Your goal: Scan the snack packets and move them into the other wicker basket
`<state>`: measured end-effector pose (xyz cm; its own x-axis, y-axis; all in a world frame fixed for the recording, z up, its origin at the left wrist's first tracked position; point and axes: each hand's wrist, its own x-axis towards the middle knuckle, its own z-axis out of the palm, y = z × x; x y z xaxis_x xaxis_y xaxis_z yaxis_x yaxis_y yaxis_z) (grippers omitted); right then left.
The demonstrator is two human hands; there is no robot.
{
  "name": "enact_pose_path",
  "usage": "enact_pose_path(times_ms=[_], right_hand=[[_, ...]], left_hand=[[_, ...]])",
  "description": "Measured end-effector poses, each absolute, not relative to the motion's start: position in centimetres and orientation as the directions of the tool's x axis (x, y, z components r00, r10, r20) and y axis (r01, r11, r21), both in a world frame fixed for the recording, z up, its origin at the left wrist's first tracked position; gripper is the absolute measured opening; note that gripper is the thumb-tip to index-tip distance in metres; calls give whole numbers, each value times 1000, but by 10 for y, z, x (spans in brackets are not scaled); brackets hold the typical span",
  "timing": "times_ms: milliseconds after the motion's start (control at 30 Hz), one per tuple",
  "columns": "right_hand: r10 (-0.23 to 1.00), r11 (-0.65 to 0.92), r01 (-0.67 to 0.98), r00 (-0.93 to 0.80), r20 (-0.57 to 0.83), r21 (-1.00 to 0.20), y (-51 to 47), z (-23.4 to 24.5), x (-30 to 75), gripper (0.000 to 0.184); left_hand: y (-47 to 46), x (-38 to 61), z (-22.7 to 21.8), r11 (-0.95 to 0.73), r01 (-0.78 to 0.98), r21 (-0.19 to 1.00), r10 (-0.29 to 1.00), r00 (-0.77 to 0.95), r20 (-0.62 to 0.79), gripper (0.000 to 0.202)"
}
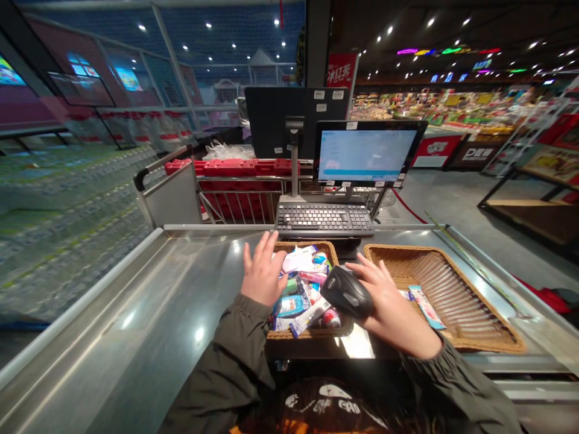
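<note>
While R hand [398, 310] has its grip round the scanner [347, 292] over L basket's [312, 334] R side, L hand [261, 277] is spread by its L edge; can't tell if touching packs [292, 306]. R basket [465, 289] w/ blue-pink pack [426, 307] alongside on table [158, 289]; kybd [323, 217] behind.

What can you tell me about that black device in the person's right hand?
The black device, apparently a handheld scanner, looks like hard plastic, with a broad rounded head, a small pale mark near its front end and lighter shiny patches on its casing. The right hand holds it, hiding any handle. It tilts, head toward the picture's left, overlapping the right side of the filled wicker basket.
</note>
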<state>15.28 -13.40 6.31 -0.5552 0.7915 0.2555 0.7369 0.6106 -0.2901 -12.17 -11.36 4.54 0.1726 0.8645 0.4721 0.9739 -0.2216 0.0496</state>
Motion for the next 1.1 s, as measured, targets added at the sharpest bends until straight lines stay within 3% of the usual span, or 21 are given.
enact_pose_path(times_ms=[433, 567, 800, 1100], right_hand=[[813, 579, 753, -505, 291, -312, -127, 59, 174, 48], [831, 550, 778, -472, 295, -305, -125, 57, 184, 45], [849, 516, 801, -434, 302, -302, -124, 51, 195, 45], [856, 502, 806, -410, 314, -313, -124, 48, 210, 54]], left_hand=[[-108, -122, 42, -214, 975, 58, 887, 170, 429, 24], [-106, -127, 36, -221, 972, 77, 918, 181, 353, 18], [-103, -123, 15, -394, 914, 98, 912, 374, 170, 21], [-96, -114, -1, -360, 930, 78, 931, 352, 93, 26]])
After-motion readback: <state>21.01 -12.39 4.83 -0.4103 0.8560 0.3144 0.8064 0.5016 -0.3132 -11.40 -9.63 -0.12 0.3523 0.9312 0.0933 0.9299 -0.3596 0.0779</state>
